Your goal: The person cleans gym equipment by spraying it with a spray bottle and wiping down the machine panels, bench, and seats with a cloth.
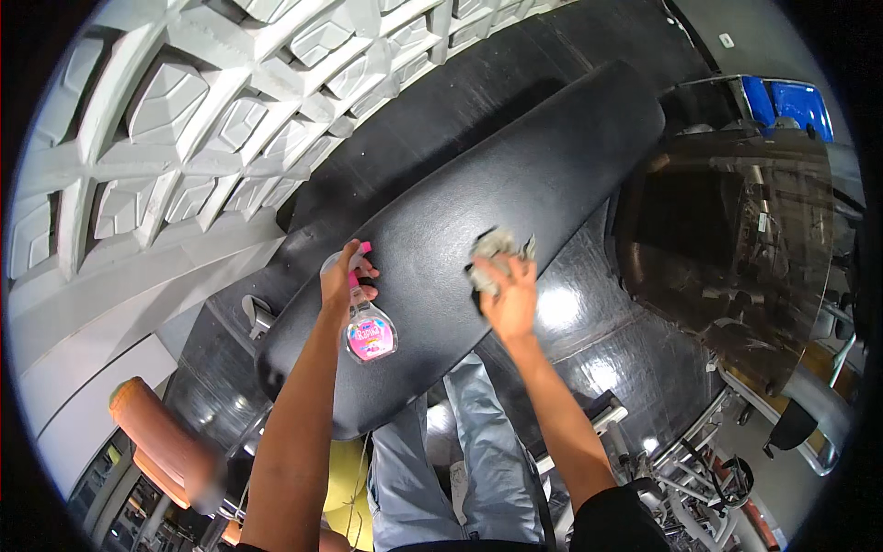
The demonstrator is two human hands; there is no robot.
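Observation:
A long black padded bench (428, 234) with a smooth leather-like cover stretches diagonally before me. My left hand (339, 279) grips the neck of a clear spray bottle (371, 334) with a pink trigger head and a pink label, held over the bench's near left part. My right hand (510, 293) is on a crumpled grey-white cloth (493, 252) with dark patches, at the bench's right edge. The hand and cloth are slightly blurred, and my fingers partly hide the cloth.
A white wall (227, 131) of raised geometric blocks rises at upper left. Right of the bench stands a dark translucent panel (724, 255), with blue items (793, 107) behind. Metal-framed equipment (697, 476) is at lower right, brown padded rolls (155, 435) at lower left. The floor (586, 345) is dark and glossy.

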